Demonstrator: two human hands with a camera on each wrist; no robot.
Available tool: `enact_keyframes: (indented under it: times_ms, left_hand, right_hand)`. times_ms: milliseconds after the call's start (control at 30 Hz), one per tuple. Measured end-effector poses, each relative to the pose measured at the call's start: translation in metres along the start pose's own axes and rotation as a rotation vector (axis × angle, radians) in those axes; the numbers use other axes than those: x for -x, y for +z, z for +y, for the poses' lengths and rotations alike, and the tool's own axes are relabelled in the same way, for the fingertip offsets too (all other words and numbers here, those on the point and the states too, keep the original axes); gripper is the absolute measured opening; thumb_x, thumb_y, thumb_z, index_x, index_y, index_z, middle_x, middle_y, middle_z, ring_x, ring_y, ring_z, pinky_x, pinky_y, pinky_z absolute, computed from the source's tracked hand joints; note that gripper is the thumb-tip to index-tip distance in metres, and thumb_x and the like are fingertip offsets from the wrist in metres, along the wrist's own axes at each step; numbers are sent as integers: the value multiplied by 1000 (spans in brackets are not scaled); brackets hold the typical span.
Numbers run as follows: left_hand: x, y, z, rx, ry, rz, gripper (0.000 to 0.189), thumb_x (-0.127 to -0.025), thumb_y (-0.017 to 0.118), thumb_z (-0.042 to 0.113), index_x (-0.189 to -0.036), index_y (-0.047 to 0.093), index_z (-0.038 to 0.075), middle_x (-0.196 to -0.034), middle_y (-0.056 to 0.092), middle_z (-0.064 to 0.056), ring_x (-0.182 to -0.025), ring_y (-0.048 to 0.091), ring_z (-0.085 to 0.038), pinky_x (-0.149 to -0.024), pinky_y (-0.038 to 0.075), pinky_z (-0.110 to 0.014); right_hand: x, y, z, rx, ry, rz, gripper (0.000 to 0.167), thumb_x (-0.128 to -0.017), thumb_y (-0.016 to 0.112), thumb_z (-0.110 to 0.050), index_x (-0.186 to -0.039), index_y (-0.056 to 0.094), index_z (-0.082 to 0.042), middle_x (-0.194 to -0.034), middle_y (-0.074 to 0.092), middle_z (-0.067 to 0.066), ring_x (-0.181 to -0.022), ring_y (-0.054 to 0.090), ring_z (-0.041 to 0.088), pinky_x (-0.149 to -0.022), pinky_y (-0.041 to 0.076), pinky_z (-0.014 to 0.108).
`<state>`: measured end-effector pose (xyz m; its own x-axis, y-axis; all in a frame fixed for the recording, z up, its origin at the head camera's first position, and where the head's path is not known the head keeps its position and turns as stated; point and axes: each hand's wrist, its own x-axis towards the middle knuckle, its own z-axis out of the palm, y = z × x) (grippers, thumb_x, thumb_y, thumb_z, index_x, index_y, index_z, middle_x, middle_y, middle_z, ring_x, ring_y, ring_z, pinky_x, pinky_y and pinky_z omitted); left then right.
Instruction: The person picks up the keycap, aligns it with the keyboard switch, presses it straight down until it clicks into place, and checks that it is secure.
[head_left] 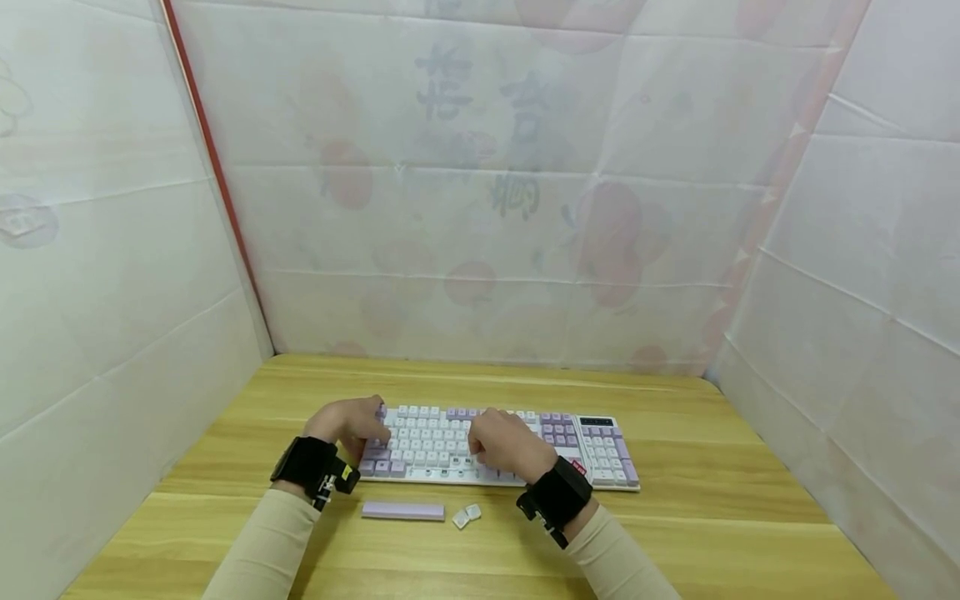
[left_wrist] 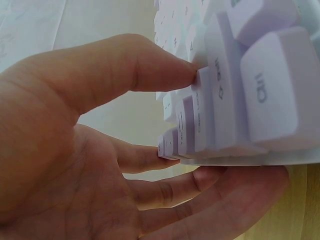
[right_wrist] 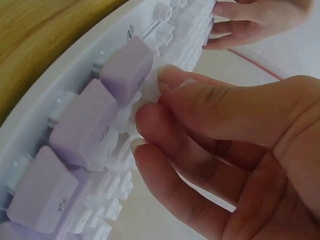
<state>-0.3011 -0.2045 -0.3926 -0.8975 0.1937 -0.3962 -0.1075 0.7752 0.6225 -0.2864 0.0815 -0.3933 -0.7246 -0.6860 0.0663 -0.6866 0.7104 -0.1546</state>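
- Right hand [head_left: 508,442]: fingers curled over the middle of the keyboard [head_left: 423,444], thumb and fingertips pinching a white keycap [right_wrist: 149,89]; exact contact partly hidden by the fingers.
- Purple keycaps [right_wrist: 87,122] sit just beside that pinch, bottom row; bare switches [right_wrist: 162,12] show on its other side.
- Left hand [head_left: 348,421]: grips the keyboard's left end, thumb on top by the Caps Lock key [left_wrist: 200,112], other fingers along the side edge. Shift and Ctrl keys near the thumb.
- Keyboard: white and purple, flat on the desk [head_left: 675,533], long side facing the person.
- Long purple key [head_left: 402,511]: loose on the desk, in front of the keyboard's left half.
- Two loose white keycaps [head_left: 473,512]: right of the long key, close together.
- Keyboard right end: number pad, dark panel [head_left: 597,422] above it; red label [head_left: 578,467] just left of the pad.
- Both wrists: black straps [head_left: 561,493], light sleeves behind.
- Pale printed sheets [head_left: 412,225] behind and at both sides.
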Motion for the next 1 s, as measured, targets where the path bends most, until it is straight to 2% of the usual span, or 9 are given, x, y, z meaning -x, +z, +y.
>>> enact_keyframes:
  times_ms: [100, 400, 533, 700, 1000]
  left_hand:
    - [0, 0, 0, 1, 4, -3, 87, -87, 69, 14, -158, 23, -7, -146, 46, -31, -95, 68, -28, -75, 65, -44]
    - [1, -2, -1, 32, 11, -13, 88, -86, 69, 12, -158, 21, -7, -141, 49, -32, -97, 68, -29, -76, 65, -45]
    - [1, -2, -1, 38, 12, -22, 92, -87, 69, 12, -160, 16, -7, -144, 47, -32, -99, 67, -29, -77, 65, -45]
    - [1, -2, 0, 32, 5, -19, 91, -88, 69, 13, -160, 16, -6, -147, 45, -33, -99, 68, -30, -77, 65, -45]
    - [2, 0, 0, 39, 8, -20, 91, -87, 68, 12, -160, 17, -7, -147, 45, -34, -98, 68, -30, -78, 65, -46]
  right_hand:
    - [0, 0, 1, -6, -8, 5, 19, -87, 76, 2, -77, 79, -14, -81, 73, -2, -65, 46, 6, -59, 38, 19]
    - [0, -1, 1, -15, 9, -2, 16, -86, 77, 2, -87, 82, -13, -91, 78, 0, -78, 66, 9, -71, 56, 22]
    - [0, 0, 1, -24, 23, -18, 15, -87, 77, 0, -92, 82, -13, -94, 78, 2, -83, 69, 12, -74, 59, 24]
    - [1, 0, 0, -43, 19, -24, 21, -88, 74, 4, -97, 83, -12, -99, 79, 2, -89, 72, 15, -76, 61, 25]
    - [2, -1, 1, -65, 2, -42, 19, -88, 74, 5, -90, 82, -12, -90, 76, 0, -79, 66, 11, -70, 57, 20]
